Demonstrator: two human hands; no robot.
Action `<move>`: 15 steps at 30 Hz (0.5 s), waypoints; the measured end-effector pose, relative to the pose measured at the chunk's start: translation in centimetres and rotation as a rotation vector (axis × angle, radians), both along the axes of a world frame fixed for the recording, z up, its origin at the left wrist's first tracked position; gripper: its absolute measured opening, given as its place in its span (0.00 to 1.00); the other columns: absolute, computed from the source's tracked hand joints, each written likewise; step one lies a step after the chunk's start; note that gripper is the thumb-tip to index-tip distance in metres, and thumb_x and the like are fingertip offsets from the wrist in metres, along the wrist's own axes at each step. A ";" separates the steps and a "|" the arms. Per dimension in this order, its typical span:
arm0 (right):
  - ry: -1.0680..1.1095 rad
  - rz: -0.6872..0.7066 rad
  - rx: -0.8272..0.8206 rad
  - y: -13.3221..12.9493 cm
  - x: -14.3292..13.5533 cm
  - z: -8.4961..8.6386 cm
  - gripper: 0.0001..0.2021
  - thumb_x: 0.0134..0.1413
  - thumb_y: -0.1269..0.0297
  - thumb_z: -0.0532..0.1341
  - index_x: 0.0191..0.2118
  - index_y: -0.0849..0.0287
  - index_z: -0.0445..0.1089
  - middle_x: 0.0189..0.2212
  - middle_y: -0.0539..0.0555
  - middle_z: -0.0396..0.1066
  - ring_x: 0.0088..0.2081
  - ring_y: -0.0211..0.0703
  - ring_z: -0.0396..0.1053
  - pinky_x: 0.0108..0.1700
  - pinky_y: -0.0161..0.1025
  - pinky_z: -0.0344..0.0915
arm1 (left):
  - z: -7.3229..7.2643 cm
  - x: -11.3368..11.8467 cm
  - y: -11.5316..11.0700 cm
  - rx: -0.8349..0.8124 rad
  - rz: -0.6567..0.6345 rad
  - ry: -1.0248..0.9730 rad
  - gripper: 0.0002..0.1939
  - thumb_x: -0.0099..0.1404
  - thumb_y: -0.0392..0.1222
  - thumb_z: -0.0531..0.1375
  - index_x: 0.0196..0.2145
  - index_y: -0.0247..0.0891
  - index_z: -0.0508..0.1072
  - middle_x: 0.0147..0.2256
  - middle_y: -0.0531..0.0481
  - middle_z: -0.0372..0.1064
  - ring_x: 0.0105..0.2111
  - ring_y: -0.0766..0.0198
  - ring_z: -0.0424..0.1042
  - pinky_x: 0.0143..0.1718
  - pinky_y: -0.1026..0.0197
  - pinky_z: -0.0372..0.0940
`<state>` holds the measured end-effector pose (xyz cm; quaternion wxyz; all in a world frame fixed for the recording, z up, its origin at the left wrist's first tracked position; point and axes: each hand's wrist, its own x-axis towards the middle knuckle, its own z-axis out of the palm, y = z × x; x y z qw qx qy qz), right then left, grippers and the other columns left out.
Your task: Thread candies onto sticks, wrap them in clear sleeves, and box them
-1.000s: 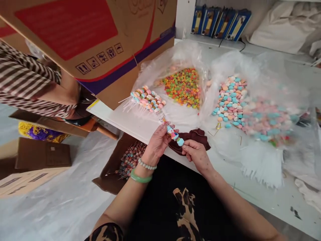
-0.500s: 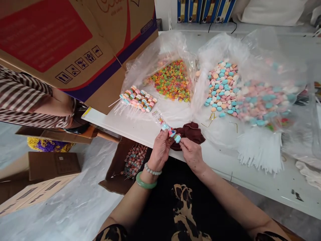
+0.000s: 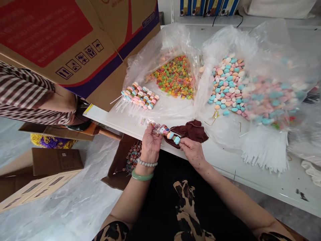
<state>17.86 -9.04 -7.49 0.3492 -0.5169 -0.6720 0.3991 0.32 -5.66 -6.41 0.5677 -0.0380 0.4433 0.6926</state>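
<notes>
My left hand is closed on a small clear printed wrapper. A candy skewer with pastel pieces lies partly inside that wrapper, its blue end bare. At this end, my right hand pinches the skewer; the stick is hidden by the fingers. Just behind both hands a dark brown cloth rests on the table. Farther left, several finished-looking candy skewers lie side by side, white sticks pointing left.
An open bag of coloured ring candies and bags of pastel candies stand behind. White sticks lie at right. A large carton rises at left, near a person's striped sleeve. Below the table edge, an open box holds wrapped candies.
My left hand has moved left, away from my right hand, along the wrapper. More of the skewer shows between the hands. The view has shifted slightly.
</notes>
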 end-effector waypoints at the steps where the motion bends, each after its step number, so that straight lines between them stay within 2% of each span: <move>1: 0.006 -0.006 -0.024 0.0 0.0 -0.1 0.09 0.55 0.64 0.56 0.28 0.55 0.71 0.22 0.47 0.69 0.26 0.38 0.67 0.32 0.34 0.61 | 0.0 0.1 -0.1 0.007 -0.014 0.005 0.10 0.67 0.42 0.57 0.30 0.35 0.70 0.27 0.48 0.74 0.33 0.55 0.78 0.38 0.50 0.72; 6: 0.103 -0.025 -0.206 0.2 0.3 -0.9 0.08 0.53 0.62 0.57 0.28 0.54 0.71 0.21 0.46 0.69 0.23 0.36 0.65 0.27 0.33 0.60 | 0.1 0.4 -0.8 0.116 -0.188 0.211 0.12 0.56 0.45 0.68 0.33 0.34 0.75 0.30 0.48 0.75 0.30 0.60 0.76 0.31 0.60 0.71; 10: 0.163 0.004 -0.314 0.4 0.7 -1.3 0.06 0.50 0.62 0.58 0.26 0.55 0.70 0.19 0.46 0.68 0.19 0.34 0.59 0.22 0.32 0.55 | 0.3 0.3 -1.1 0.084 -0.318 0.340 0.16 0.48 0.45 0.72 0.32 0.32 0.78 0.30 0.48 0.75 0.27 0.66 0.73 0.30 0.64 0.68; 15: 0.310 -0.008 -0.471 0.4 0.3 -1.0 0.06 0.47 0.60 0.60 0.28 0.56 0.70 0.20 0.45 0.68 0.15 0.31 0.54 0.17 0.31 0.49 | 0.6 0.3 -1.1 0.106 -0.343 0.383 0.17 0.48 0.48 0.72 0.31 0.32 0.78 0.27 0.49 0.75 0.25 0.68 0.71 0.30 0.64 0.67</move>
